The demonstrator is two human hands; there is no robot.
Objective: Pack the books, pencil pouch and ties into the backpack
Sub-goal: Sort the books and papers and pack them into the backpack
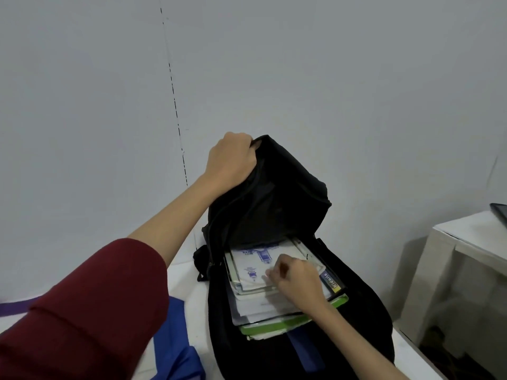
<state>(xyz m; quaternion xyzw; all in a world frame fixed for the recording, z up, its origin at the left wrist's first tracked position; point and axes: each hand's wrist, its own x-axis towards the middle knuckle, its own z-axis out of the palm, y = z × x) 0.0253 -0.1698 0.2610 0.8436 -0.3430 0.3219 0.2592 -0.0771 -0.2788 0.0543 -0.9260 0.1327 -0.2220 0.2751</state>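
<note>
The book-packing step is in hand. A black backpack (274, 204) stands on a white table (186, 272) against the wall, its main compartment unzipped and gaping toward the person. The left hand (231, 160) has its grip closed round the top edge of the raised flap, holding the mouth open. Inside the opening lies a stack of books (263, 297), the top one white with blue print, a green-edged one near the bottom and one with a blue-and-yellow spine at the right. The right hand (290, 281) rests on top of this stack, fingers loosely bent and pressing or nudging the top cover; whether it pinches an edge, I cannot tell. The stack looks seated but a little fanned, so the job seems partly done. Blue cloth (175, 338) and a purple strip (16, 307) lie on the table at the left, possibly the ties; the pencil pouch is not in view. The next move likely calls for squaring the books down, then freeing the right hand to fetch the remaining items while the left keeps the flap up.
</note>
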